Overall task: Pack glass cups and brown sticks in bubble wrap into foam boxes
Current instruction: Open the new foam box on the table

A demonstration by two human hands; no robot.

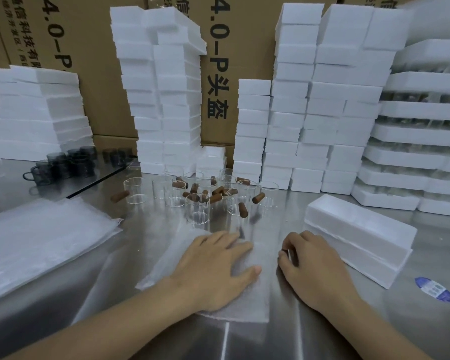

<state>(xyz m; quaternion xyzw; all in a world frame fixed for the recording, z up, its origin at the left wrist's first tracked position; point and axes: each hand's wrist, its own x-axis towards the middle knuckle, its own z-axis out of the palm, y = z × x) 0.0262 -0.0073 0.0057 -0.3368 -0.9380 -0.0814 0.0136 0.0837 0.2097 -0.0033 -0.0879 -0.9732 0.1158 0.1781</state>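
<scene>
Bubble wrap sheet (pixel 244 302) under the flat, spread left hand (pixel 213 271), right hand (pixel 312 266) curled beside foam box (pixel 359 237), whether it holds anything unclear, glass cups (pixel 196 209) and brown sticks (pixel 258 198) clustered just beyond

Big cardboard cartons (pixel 94 61) with black print lined the back wall. A little blue-and-white sticker (pixel 433 289) sat on the steel bench (pixel 309 341), right side.

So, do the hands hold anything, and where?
Left hand lies flat on the bubble wrap, gripping nothing. Right hand is curled; what it holds cannot be told.
</scene>
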